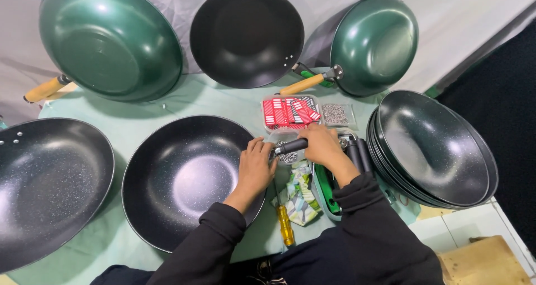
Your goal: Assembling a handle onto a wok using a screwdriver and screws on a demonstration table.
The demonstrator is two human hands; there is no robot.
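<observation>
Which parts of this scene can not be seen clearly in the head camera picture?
- Rim of the middle pan: hidden where the left hand rests on it.
- Black handle: its far end is covered by the right hand.
- Left pan: cut off by the picture's left edge.
- Small parts in the clear bag: too small to identify.
- Screwdriver: tip hidden under the packets.

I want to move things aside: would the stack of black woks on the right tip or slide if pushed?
The stack of black woks probably feels heavy, since several are nested. Their rounded bottoms and leaning pose suggest they could rock or slip apart. It sits near the table edge, so a push seems risky.
</observation>
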